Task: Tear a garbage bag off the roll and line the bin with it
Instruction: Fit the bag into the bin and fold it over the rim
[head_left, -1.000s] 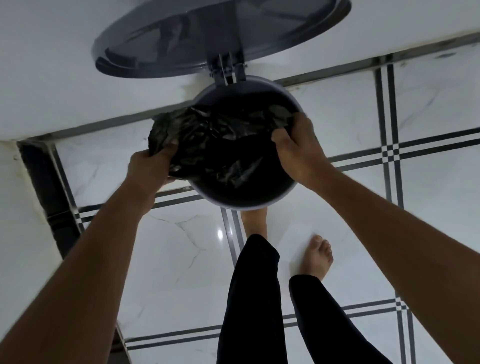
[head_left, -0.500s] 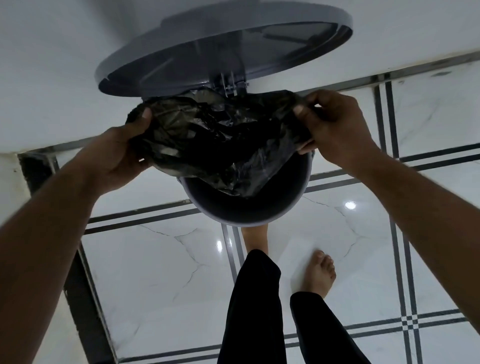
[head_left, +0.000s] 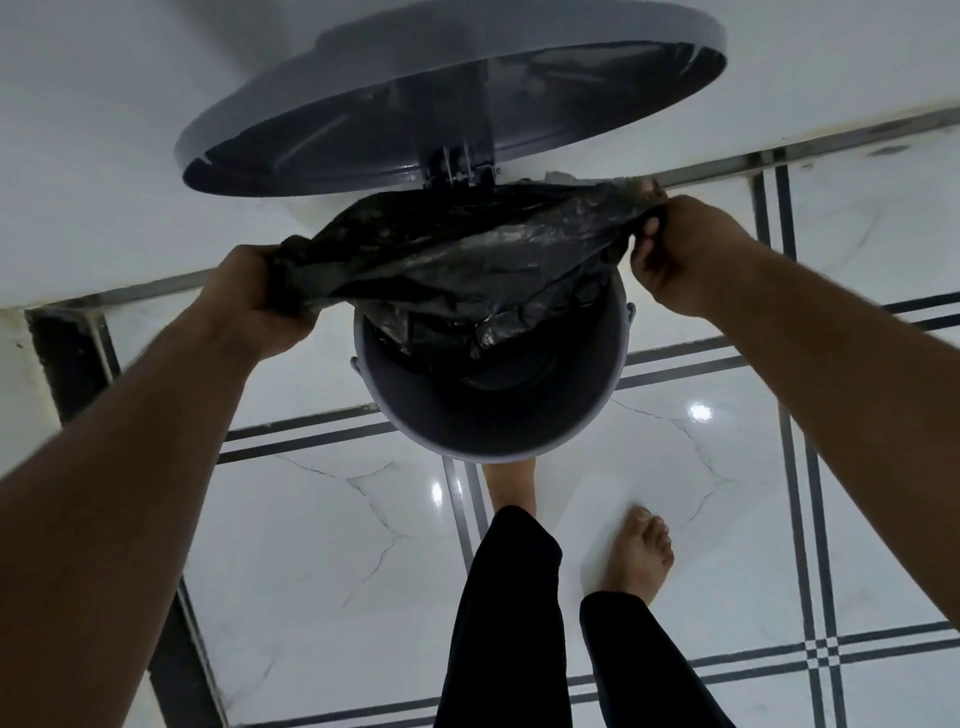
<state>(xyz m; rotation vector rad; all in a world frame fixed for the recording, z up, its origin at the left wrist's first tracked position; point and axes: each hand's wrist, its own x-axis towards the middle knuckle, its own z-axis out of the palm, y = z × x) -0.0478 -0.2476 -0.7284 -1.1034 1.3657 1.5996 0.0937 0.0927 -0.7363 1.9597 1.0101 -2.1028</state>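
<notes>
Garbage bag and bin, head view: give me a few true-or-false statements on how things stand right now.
1. Both hands, left hand and right hand, grip the garbage bag. True.
2. The lid is closed. False: it stands open.
3. The bag is folded over the whole rim of the bin. False: the near rim is bare.
4. A bare foot stands on the tiled floor. True.

Single head-worn wide-angle view, looking steeply down from close above the bin (head_left: 488, 415), floor (head_left: 322, 545) below.
</notes>
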